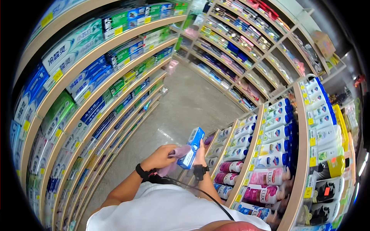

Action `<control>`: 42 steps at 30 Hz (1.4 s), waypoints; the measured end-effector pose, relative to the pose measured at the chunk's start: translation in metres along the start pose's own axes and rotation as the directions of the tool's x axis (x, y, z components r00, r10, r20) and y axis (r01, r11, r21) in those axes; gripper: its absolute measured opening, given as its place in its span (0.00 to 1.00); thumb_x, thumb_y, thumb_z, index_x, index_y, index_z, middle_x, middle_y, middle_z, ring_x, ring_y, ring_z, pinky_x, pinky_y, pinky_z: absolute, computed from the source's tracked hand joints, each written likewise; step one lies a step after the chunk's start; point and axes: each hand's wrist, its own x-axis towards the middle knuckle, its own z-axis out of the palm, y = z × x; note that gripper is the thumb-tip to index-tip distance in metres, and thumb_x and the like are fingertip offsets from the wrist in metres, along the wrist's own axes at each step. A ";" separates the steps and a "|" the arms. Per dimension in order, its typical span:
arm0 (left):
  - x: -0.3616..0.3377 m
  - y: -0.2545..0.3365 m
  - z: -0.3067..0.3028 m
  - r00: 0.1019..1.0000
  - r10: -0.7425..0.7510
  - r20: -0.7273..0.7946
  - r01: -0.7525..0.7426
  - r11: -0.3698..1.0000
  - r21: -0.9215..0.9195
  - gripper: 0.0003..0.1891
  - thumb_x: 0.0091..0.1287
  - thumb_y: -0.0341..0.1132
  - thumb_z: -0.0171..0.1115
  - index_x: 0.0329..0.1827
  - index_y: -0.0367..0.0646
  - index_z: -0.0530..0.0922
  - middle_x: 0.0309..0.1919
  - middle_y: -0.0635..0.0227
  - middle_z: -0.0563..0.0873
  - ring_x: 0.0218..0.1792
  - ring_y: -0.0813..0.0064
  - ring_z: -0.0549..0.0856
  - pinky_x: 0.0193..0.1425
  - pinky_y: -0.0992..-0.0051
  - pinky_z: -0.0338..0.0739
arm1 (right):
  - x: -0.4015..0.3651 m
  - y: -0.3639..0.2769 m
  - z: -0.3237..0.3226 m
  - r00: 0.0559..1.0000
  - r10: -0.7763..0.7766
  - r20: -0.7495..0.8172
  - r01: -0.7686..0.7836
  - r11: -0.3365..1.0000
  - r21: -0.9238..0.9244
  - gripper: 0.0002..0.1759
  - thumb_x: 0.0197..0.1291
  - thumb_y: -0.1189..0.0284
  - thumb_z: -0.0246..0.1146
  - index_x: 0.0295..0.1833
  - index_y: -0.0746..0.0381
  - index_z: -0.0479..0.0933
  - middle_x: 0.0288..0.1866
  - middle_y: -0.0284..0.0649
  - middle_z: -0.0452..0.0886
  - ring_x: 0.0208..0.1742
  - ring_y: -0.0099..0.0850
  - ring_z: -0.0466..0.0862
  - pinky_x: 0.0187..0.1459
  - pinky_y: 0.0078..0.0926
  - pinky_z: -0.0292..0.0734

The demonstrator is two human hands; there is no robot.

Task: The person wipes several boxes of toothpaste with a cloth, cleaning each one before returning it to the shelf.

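Note:
In the head view my right hand (200, 154) grips a blue and white toothpaste box (191, 148), which is held upright and slightly tilted in front of my body. My left hand (162, 156) is closed on a pinkish-purple cloth (178, 154). The cloth lies against the left side of the box, and part of it hangs below my fingers. Black bands are on both wrists. The fingers of my right hand are partly hidden behind the box.
Shelves of boxed toothpaste (73, 46) curve along my left. On the right, shelves hold pump bottles (266, 175) and white bottles with blue caps (273, 148). Packaged goods fill the far shelves (239, 42). Grey floor (181, 98) runs between them. A dark cable crosses my white shirt.

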 end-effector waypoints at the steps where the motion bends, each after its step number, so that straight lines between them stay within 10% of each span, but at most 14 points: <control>1: -0.006 -0.001 -0.001 0.999 -0.024 -0.029 0.023 0.999 -0.045 0.14 0.56 0.28 0.64 0.45 0.33 0.81 0.41 0.48 0.85 0.43 0.48 0.85 0.49 0.62 0.78 | 0.001 0.004 0.002 1.000 0.005 0.010 -0.005 1.000 -0.008 0.36 0.73 0.39 0.46 0.62 0.60 0.75 0.50 0.46 0.85 0.50 0.44 0.85 0.57 0.48 0.80; 31: -0.023 -0.015 0.003 0.983 -0.124 -0.135 0.124 0.992 -0.004 0.12 0.57 0.30 0.65 0.41 0.32 0.78 0.35 0.45 0.83 0.38 0.44 0.83 0.43 0.59 0.78 | 0.005 0.028 0.001 0.989 0.146 -0.012 -0.142 0.979 0.148 0.30 0.74 0.46 0.45 0.51 0.61 0.79 0.46 0.47 0.86 0.49 0.47 0.85 0.58 0.48 0.80; 42: -0.009 -0.027 0.001 0.963 0.011 -0.270 0.012 0.996 0.083 0.15 0.57 0.36 0.64 0.39 0.31 0.77 0.33 0.44 0.83 0.38 0.45 0.84 0.42 0.56 0.76 | 0.021 0.001 0.008 0.912 -0.031 0.409 -0.051 0.981 0.188 0.23 0.77 0.49 0.52 0.54 0.56 0.79 0.49 0.35 0.86 0.48 0.30 0.85 0.53 0.35 0.81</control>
